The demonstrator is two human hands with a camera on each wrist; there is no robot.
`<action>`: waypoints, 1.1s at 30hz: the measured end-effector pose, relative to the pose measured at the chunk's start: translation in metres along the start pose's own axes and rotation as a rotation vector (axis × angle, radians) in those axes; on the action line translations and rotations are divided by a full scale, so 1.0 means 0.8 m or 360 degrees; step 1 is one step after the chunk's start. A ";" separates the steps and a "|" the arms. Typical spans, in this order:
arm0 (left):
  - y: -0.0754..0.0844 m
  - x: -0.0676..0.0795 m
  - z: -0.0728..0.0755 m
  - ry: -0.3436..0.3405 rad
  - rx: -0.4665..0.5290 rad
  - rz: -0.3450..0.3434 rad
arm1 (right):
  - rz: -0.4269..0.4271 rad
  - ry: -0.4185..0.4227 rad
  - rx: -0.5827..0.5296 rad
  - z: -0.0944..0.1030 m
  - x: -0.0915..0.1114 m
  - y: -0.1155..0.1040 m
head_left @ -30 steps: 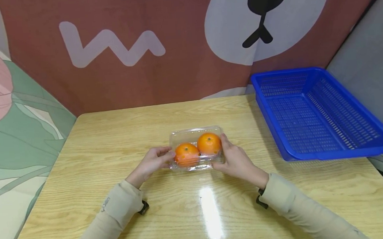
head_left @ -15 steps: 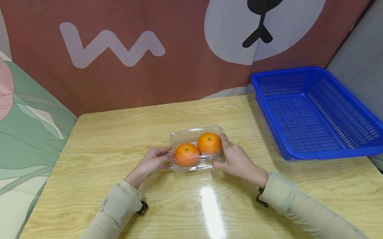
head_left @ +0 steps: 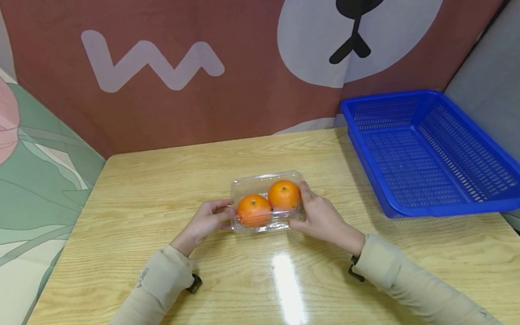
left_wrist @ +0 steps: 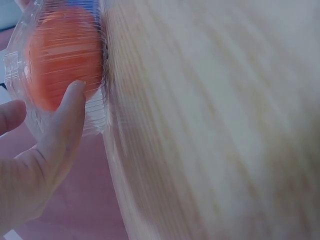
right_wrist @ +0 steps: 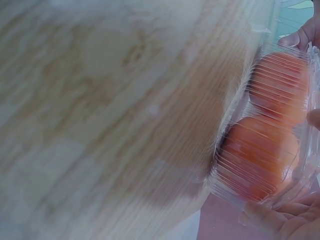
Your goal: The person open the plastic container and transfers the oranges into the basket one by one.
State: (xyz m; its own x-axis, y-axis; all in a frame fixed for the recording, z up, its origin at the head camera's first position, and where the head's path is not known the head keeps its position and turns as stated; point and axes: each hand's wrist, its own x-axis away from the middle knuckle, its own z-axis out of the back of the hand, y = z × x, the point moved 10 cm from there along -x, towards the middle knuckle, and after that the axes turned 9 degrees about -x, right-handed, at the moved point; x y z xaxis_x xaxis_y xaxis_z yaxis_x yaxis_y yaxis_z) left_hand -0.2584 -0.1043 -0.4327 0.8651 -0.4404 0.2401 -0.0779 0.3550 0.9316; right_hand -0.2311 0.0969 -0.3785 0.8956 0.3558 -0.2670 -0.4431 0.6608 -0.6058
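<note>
A clear plastic clamshell box holding two oranges, a left orange and a right orange, sits mid-table. At its left end is my left hand; the left wrist view shows one fairly straight finger against the end wall, the thumb apart from it near the rim. My right hand grips the right end, its thumb at the front edge and its fingers along the side. In the right wrist view, the oranges show through the ribbed wall.
To the right, a blue perforated plastic basket stands by the table's back right corner. The wooden table meets a cloth with a brown bear print along its back edge. A light streak reflects in front of the box.
The left fingers have shifted slightly at the box's left end. The box, the oranges and the right hand stay in place.
</note>
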 end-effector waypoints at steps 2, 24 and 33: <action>-0.001 0.001 0.001 0.0012 0.0022 0.0009 | 0.0005 -0.0002 0.0001 0.000 0.000 0.000; -0.022 -0.012 0.012 0.0133 0.0252 0.0212 | 0.0001 0.0005 0.0024 0.001 0.001 -0.001; -0.019 -0.014 0.003 0.0015 0.0179 0.0242 | 0.0028 0.0020 0.0023 0.003 -0.003 -0.003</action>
State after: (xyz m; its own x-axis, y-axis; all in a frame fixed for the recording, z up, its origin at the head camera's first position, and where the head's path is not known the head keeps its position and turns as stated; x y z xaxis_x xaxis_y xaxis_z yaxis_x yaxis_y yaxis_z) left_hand -0.2678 -0.1066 -0.4491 0.8437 -0.3807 0.3785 -0.2625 0.3225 0.9094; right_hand -0.2320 0.0961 -0.3743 0.8880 0.3591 -0.2871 -0.4593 0.6639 -0.5902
